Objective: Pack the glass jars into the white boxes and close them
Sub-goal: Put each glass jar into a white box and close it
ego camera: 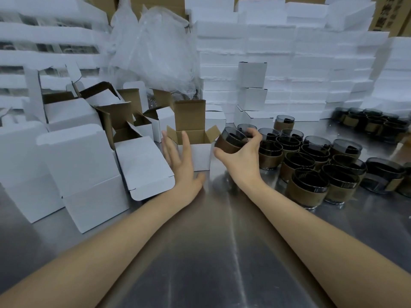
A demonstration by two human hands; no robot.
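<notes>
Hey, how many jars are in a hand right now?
1. The jar is gripped by the right hand, tilted beside the open box. The left hand holds none. The other jars sit further right on the table.

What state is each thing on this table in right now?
left hand: open, fingers straight at the front box.
right hand: grips the held jar.
held jar: tilted, lifted, beside the front box.
front box: upright, lid up, flaps open.
other jars: upright on the table, unpacked.
stacked boxes: closed.
</notes>
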